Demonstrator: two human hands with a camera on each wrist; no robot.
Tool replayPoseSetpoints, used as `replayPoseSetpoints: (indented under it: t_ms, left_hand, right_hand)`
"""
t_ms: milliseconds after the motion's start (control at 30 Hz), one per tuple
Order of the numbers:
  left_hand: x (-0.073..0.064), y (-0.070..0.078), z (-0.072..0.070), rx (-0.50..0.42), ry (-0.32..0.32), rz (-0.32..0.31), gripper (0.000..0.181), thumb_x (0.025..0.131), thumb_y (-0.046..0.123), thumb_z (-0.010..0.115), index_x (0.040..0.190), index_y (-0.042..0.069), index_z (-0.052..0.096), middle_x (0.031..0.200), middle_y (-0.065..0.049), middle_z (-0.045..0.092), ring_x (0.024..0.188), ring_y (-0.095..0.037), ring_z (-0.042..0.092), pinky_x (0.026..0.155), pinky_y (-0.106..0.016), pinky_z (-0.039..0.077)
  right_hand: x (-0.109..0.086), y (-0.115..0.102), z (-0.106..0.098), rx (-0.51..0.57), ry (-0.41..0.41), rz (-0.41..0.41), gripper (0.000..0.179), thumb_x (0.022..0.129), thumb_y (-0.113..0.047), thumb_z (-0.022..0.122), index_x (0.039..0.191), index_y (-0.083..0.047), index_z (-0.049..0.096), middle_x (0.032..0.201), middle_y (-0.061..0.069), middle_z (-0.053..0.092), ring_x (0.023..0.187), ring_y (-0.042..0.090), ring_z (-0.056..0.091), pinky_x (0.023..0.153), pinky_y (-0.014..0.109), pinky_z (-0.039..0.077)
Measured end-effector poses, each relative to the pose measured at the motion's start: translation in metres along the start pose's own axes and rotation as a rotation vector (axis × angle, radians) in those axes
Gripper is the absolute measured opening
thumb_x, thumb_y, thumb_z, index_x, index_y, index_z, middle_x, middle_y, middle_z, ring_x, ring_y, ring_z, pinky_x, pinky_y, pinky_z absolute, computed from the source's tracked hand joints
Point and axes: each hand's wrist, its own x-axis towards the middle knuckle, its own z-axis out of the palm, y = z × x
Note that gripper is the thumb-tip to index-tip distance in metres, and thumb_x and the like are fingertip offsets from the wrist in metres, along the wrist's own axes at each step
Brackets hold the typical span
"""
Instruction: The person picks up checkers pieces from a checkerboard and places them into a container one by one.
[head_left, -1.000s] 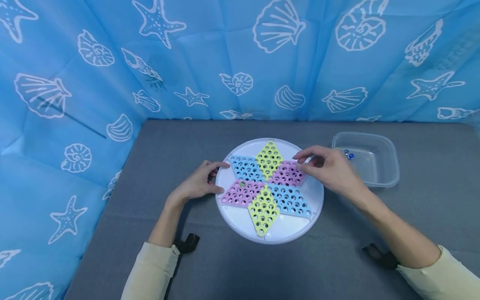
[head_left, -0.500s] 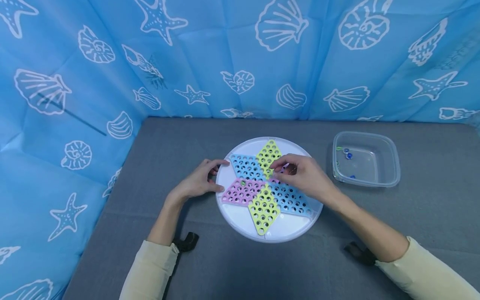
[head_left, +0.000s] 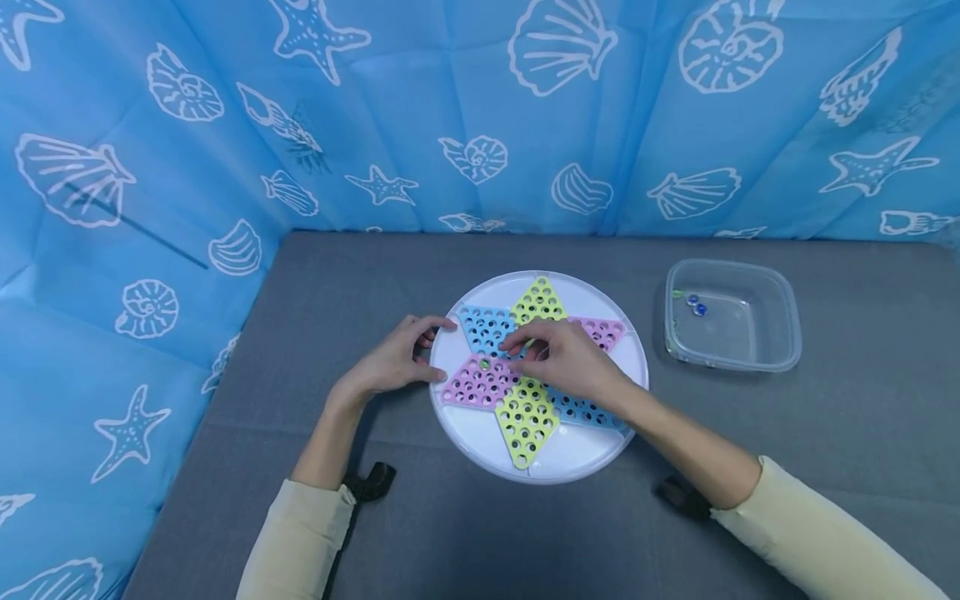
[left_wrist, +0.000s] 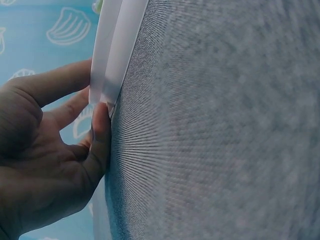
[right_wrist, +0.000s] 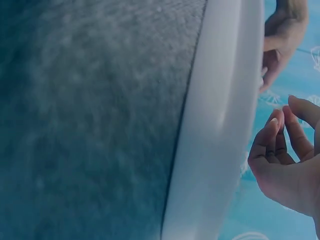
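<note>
A round white Chinese checkers board lies on the table, bearing a six-pointed star of yellow, blue and pink perforated sections. One green marble sits in a hole of the left pink section. My left hand grips the board's left edge, thumb and fingers at the rim; the left wrist view shows this close up. Over the middle of the star is my right hand, thumb and fingertips brought near each other and pointing left, close to the green marble. I cannot tell whether a marble is between them.
A clear plastic container stands right of the board with a few blue marbles and green ones near its left wall. Grey cloth covers the table. A blue shell-print curtain hangs behind and at the left.
My right hand has moved left across the board, from the right pink section to over the star's middle. The left hand stays at the rim.
</note>
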Motion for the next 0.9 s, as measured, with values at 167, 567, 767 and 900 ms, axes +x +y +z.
replayPoseSetpoints:
  t_ms: [167, 567, 767, 900]
  left_hand:
    - [0.0, 0.001, 0.0, 0.005, -0.002, -0.002, 0.068, 0.081, 0.009, 0.08, 0.142, 0.02, 0.05, 0.119, -0.013, 0.039, 0.104, -0.026, 0.043, 0.081, -0.036, 0.044]
    - [0.001, 0.001, 0.0, -0.011, 0.0, -0.008, 0.069, 0.081, 0.008, 0.08, 0.142, 0.019, 0.05, 0.118, -0.013, 0.04, 0.103, -0.026, 0.043, 0.081, -0.037, 0.045]
    - [0.001, 0.001, 0.0, 0.001, -0.003, -0.001, 0.071, 0.082, 0.008, 0.08, 0.144, 0.02, 0.049, 0.117, -0.013, 0.04, 0.104, -0.026, 0.043, 0.081, -0.036, 0.045]
    - [0.002, 0.001, 0.001, 0.009, -0.001, -0.001, 0.071, 0.083, 0.007, 0.079, 0.145, 0.02, 0.048, 0.117, -0.013, 0.04, 0.104, -0.026, 0.043, 0.081, -0.037, 0.046]
  right_hand:
    - [0.005, -0.001, 0.008, -0.016, -0.051, 0.001, 0.028, 0.088, -0.014, 0.075, 0.117, -0.013, 0.073, 0.089, -0.004, 0.067, 0.078, 0.013, 0.06, 0.069, 0.03, 0.049]
    - [0.02, -0.009, 0.014, -0.176, -0.171, 0.069, 0.038, 0.088, -0.02, 0.075, 0.126, -0.021, 0.07, 0.08, -0.007, 0.063, 0.065, 0.012, 0.054, 0.063, 0.029, 0.043]
    - [0.025, -0.01, 0.017, -0.217, -0.167, 0.084, 0.031, 0.089, -0.026, 0.074, 0.12, -0.024, 0.073, 0.068, -0.007, 0.062, 0.054, 0.012, 0.051, 0.055, 0.027, 0.041]
    - [0.028, -0.011, 0.02, -0.238, -0.132, 0.07, 0.032, 0.086, -0.033, 0.078, 0.115, -0.022, 0.076, 0.066, -0.01, 0.062, 0.053, 0.011, 0.053, 0.052, 0.027, 0.04]
